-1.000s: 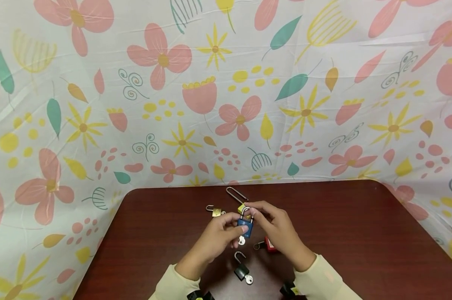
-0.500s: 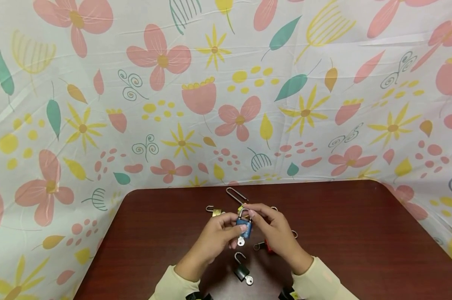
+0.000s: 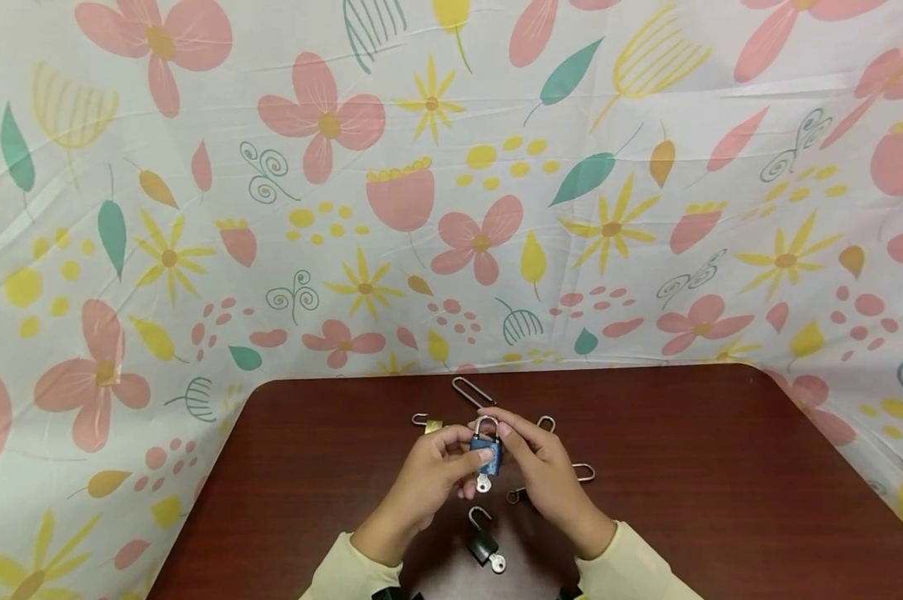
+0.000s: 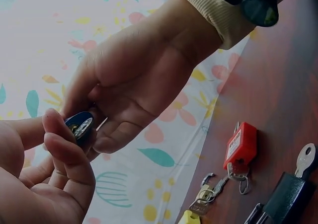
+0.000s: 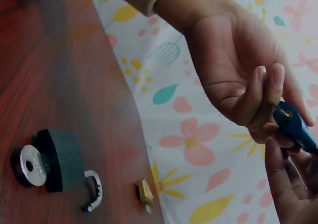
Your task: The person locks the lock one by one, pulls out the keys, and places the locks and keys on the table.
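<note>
Between both hands hangs a blue padlock (image 3: 486, 454), shackle upward, with a silver key (image 3: 484, 482) in its base. My left hand (image 3: 432, 471) grips the body, thumb across its front. With thumb and fingertips, my right hand (image 3: 544, 458) pinches the right side of the shackle. In the left wrist view the key end of the blue padlock (image 4: 79, 126) faces the camera; the right wrist view shows it (image 5: 295, 127) at the right edge. Whether the shackle is latched cannot be seen. Below the hands lies a black padlock (image 3: 484, 546) with its shackle open and a key in it.
A small brass padlock (image 3: 433, 427) and a long shackle (image 3: 472, 392) lie behind the hands on the dark red table (image 3: 308, 467). A red padlock (image 4: 242, 145) and part of a yellow one (image 4: 190, 218) show in the left wrist view. A floral cloth (image 3: 451, 183) hangs behind.
My right hand has shifted slightly left, uncovering two shackles to its right and covering the red padlock. The blue padlock has turned a little more upright and stays held.
</note>
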`<state>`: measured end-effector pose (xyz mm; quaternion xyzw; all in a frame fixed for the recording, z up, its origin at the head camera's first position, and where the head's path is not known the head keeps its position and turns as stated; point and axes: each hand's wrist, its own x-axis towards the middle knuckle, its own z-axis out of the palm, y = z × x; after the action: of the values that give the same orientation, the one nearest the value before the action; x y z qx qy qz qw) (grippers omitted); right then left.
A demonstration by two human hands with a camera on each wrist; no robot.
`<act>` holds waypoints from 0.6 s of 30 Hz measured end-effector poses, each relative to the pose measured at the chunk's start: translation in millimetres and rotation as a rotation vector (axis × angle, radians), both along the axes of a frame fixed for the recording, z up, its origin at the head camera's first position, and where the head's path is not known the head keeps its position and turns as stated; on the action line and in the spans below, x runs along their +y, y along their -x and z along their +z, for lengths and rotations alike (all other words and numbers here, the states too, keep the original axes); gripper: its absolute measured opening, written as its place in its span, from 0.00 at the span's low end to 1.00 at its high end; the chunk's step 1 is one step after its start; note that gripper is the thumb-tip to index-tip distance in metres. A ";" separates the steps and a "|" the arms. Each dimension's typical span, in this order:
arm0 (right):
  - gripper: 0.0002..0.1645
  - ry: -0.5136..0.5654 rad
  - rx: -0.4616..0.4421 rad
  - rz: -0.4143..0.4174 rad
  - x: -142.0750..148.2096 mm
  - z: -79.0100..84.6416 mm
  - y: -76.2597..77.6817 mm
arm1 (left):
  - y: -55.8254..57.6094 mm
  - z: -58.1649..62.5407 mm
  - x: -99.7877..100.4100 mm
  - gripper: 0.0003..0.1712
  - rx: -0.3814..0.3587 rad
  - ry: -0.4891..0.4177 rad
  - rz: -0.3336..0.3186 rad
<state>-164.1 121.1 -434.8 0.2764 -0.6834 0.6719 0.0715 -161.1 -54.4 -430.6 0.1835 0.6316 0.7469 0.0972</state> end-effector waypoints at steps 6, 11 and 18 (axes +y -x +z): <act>0.18 -0.050 0.072 -0.071 -2.4 -6.1 2.4 | -0.6 0.2 -0.1 0.12 0.005 -0.015 0.008; 0.18 -0.055 0.080 -0.078 -4.0 0.4 -0.8 | 0.3 1.9 -2.3 0.13 0.008 0.010 -0.019; 0.17 -0.078 0.096 -0.063 -5.5 24.5 -13.3 | 0.1 2.4 -1.5 0.13 -0.034 0.040 -0.063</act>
<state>-150.8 115.5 -410.4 0.2891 -0.7131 0.6283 0.1143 -161.3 -55.9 -428.2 0.1885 0.6385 0.7338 0.1352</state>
